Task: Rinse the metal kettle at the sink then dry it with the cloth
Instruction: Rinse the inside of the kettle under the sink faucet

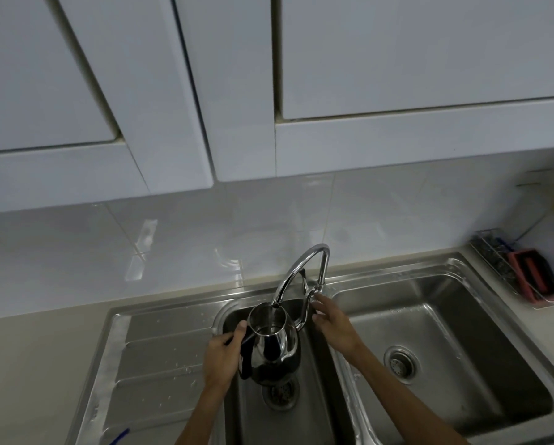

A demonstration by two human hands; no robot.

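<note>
The shiny rounded stainless-steel kettle [274, 345] hangs over the narrow left basin of the steel double sink [304, 409], its open mouth right under the curved chrome tap spout [296, 268], with a thin stream of water running in. The left hand [222, 358] is wrapped around the kettle's black handle [244, 361] and carries it alone. The right hand [333, 322] sits at the tap's lever [307, 303], fingers loosely curled by it; I cannot tell whether they actually press on it.

To my eye the kettle is stiff and hard, and it will get heavier as it fills, pulling down away from the handle. Its polished wet wall looks slippery, so the black handle seems the only sure hold; a second hand under the base would steady it for tipping out.

Room is tight: the spout is just above the rim, the basin walls close on both sides, the drain [280, 393] below. The wider right basin [446, 348] and the ribbed draining board [160, 358] on the left offer open space. No cloth shows clearly.
</note>
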